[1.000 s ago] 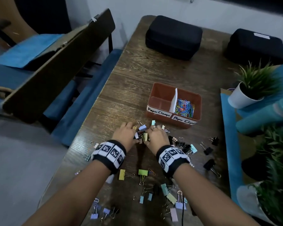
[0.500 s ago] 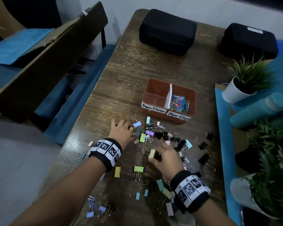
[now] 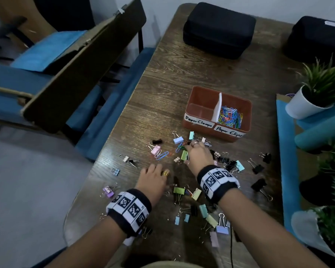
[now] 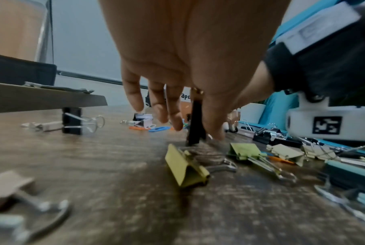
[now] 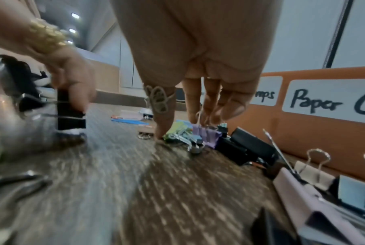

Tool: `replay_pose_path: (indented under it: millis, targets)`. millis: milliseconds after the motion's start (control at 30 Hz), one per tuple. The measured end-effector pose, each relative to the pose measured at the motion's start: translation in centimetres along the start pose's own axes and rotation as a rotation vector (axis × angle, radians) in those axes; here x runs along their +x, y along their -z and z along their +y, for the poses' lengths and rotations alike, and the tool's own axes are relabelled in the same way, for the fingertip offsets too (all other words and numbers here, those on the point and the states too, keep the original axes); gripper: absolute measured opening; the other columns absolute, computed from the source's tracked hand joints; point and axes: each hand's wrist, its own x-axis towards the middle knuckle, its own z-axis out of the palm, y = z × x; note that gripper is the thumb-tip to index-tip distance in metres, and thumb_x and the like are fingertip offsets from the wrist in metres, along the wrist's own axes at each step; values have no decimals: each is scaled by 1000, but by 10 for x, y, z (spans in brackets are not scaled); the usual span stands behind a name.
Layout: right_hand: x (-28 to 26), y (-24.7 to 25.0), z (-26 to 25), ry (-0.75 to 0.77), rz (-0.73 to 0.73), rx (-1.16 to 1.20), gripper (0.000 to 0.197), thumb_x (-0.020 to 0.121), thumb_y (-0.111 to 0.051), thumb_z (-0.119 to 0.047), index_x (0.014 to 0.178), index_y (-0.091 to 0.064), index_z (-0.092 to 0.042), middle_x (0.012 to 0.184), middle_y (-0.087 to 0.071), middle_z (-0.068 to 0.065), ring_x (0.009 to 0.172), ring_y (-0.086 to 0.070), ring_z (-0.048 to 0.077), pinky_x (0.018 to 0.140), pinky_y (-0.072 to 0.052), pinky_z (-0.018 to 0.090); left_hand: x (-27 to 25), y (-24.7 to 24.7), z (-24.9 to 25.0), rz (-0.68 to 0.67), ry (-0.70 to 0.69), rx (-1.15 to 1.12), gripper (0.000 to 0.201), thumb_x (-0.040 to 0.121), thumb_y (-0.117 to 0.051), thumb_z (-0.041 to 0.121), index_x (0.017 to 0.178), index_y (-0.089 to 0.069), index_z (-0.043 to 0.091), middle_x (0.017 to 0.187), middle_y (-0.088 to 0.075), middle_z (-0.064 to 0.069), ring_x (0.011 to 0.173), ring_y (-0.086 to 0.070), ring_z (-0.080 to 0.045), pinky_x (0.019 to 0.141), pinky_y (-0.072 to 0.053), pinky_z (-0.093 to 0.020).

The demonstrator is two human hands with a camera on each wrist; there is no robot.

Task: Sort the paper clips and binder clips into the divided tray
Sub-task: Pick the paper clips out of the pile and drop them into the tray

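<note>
A black metal binder clip [image 4: 195, 122] is pinched upright on the dark wooden table [image 3: 182, 74] by the left hand [image 3: 153, 180]. A purple binder clip's wire handle [image 5: 204, 132] is pinched by the right hand [image 3: 198, 154], just before the orange divided plastic tray [image 3: 201, 93]. Coloured paper clips [image 3: 229, 119] lie in its right compartment.

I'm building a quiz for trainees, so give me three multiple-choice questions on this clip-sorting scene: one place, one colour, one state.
1. The paper clips lie on which side of the tray's divider? A left, B right, C both.
2. The binder clip in the left hand is: A black, B pink, C green.
3. The left compartment is: A heaped, B bare, C lidded.
B, the coloured heap sits right of the divider; A, the left wrist view shows black; B, only its floor shows.
</note>
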Motion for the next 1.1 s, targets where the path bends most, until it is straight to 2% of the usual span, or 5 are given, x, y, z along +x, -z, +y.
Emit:
replay_pose_path:
  millis: [133, 400, 667, 867, 1100]
  targets:
    - [6, -4, -1, 4, -46, -90, 44, 87, -60, -34, 122, -53, -10, 128, -50, 9, 122, -39, 27, 99, -35, 37, -10, -6, -9, 9, -9, -108, 64, 86, -45, 59, 136, -41, 19, 134, -33, -5, 127, -29, -24, 105, -29, -39]
    - [-27, -13, 5, -1, 127, 500, 41, 81, -69, -26, 120, -58, -15, 118, -61, 6, 112, -52, 24, 97, -42, 34, 19, 14, -27, 269, 92, -223, 36, 97, -40, 34, 114, -61, 11, 142, -33, -2, 129, -32, -22, 105, -33, -38]
    - [-49, -14, 9, -131, -78, 501, 25, 85, -67, -16, 107, -67, -6, 109, -69, 8, 99, -62, 19, 95, -45, 26, 57, 12, -29, 93, 29, 4, 34, 94, -47, 32, 116, -62, 11, 146, -28, -4, 131, -30, -26, 106, -31, -42]
    - [-54, -18, 6, -116, -130, 518, 20, 91, -58, -17, 103, -70, -8, 98, -71, 9, 80, -57, 14, 69, -38, 19, 57, 2, -37, 142, -3, -81, 35, 91, -52, 32, 115, -64, 10, 140, -39, 0, 127, -35, -23, 101, -34, -36]
    - [-56, -27, 8, -214, -191, 469, 35, 86, -50, 3, 53, -45, -6, 57, -42, 6, 50, -40, 13, 51, -34, 23, 51, 0, -39, 42, 69, -172, 27, 91, -57, 23, 111, -63, 7, 131, -49, -5, 113, -57, -24, 92, -46, -35]
